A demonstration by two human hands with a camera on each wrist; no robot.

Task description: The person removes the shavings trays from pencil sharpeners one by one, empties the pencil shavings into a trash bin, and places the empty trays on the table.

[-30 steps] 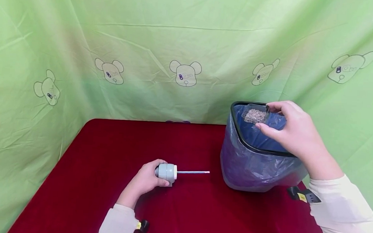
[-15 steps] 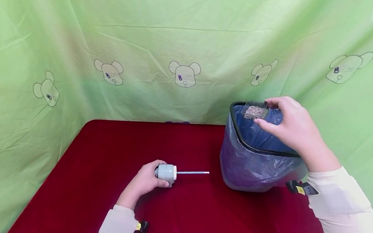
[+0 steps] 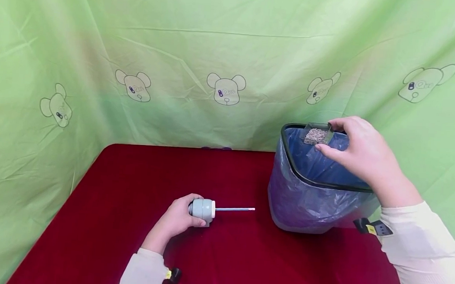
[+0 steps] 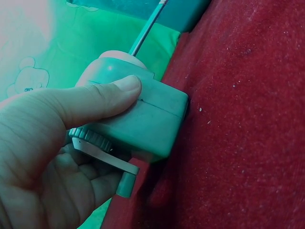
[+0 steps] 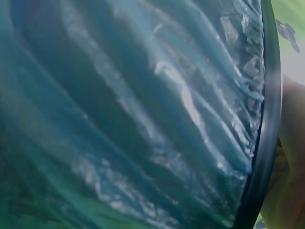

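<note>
My left hand (image 3: 177,217) grips a grey-green crank pencil sharpener (image 3: 203,210) lying on its side on the red cloth. A pencil (image 3: 234,209) sticks out of its white front, pointing right. The left wrist view shows my thumb across the sharpener body (image 4: 157,105) and the crank handle (image 4: 125,185) beside my curled fingers. Between thumb and fingers, my right hand (image 3: 363,157) pinches a small clear shavings tray (image 3: 329,135) over the mouth of the trash bin. Pencil shavings (image 3: 315,136) lie in the tray. In the right wrist view, the bin hides most of that hand.
The trash bin (image 3: 305,205), lined with a bluish plastic bag and topped by a black rim (image 3: 311,182), stands at the table's right. Red cloth (image 3: 151,172) covers the table. A green curtain (image 3: 178,48) with bear heads hangs behind and around the sides.
My right hand has risen slightly and shifted a little to the right with the tray, staying over the bin. The left hand, sharpener and pencil have stayed in place.
</note>
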